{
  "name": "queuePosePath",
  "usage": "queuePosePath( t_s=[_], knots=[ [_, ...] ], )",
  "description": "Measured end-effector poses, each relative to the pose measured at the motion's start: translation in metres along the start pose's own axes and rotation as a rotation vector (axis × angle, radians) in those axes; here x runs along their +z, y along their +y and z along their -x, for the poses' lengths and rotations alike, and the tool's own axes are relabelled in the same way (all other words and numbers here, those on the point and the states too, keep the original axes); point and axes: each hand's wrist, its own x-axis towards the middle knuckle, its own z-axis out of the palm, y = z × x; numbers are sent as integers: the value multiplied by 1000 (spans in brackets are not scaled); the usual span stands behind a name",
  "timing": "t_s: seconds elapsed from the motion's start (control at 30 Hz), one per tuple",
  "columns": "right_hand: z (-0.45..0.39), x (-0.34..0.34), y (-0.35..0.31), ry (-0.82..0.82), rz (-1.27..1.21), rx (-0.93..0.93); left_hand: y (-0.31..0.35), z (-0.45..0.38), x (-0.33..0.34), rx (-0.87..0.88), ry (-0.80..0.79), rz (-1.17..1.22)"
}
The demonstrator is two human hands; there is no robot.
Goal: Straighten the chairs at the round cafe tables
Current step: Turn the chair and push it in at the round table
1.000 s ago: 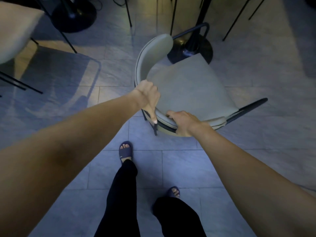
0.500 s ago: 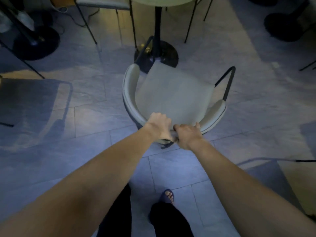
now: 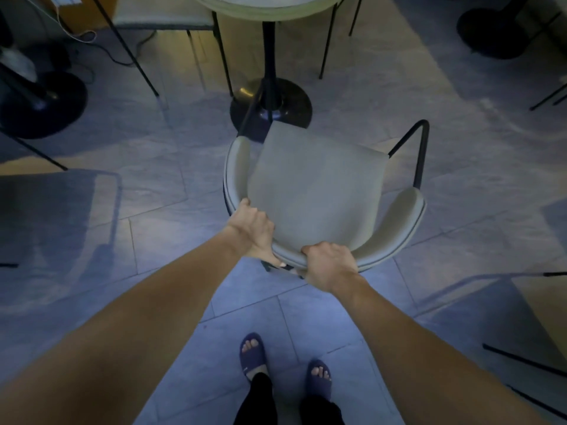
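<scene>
Grey chair backrest gripped by both hands, L, R

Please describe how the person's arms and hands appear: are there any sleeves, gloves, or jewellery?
Both forearms are bare as far as the view shows, with no sleeve in sight. The left hand and right hand wear no gloves. No ring, watch or bracelet is visible on the sides shown.

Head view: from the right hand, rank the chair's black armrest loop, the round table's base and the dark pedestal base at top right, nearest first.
From the right hand:
1. Black armrest loop, on the chair's right side.
2. Round table's base, ahead, just past the seat's front edge.
3. Dark pedestal base, far top right corner.
</scene>
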Motion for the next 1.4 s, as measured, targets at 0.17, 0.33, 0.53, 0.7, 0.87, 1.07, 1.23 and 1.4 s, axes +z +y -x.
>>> queuePosePath(
  t_s=[0.17,0.33,0.53,0.7,0.87,1.07,1.23,1.4],
  knots=[
    [3,-1,3,36,25,-24,7,4,1,-56,20,5],
    [9,3,11,48,60,-90,23,15,6,-136,-3,43],
    [26,2,38,-24,111,-151,72,31,10,-263,-38,162],
    [40,5,71,-22,188,-213,117,33,4,-320,-12,284],
    [36,8,82,25,217,-289,117,29,1,-337,-4,264],
    [15,-4,93,71,258,-314,104,11,-8,-324,2,268],
    [-18,-29,106,82,279,-310,82,-18,-26,-323,26,274],
    [-48,-50,116,87,291,-314,61,-46,-38,-321,50,291]
  ],
)
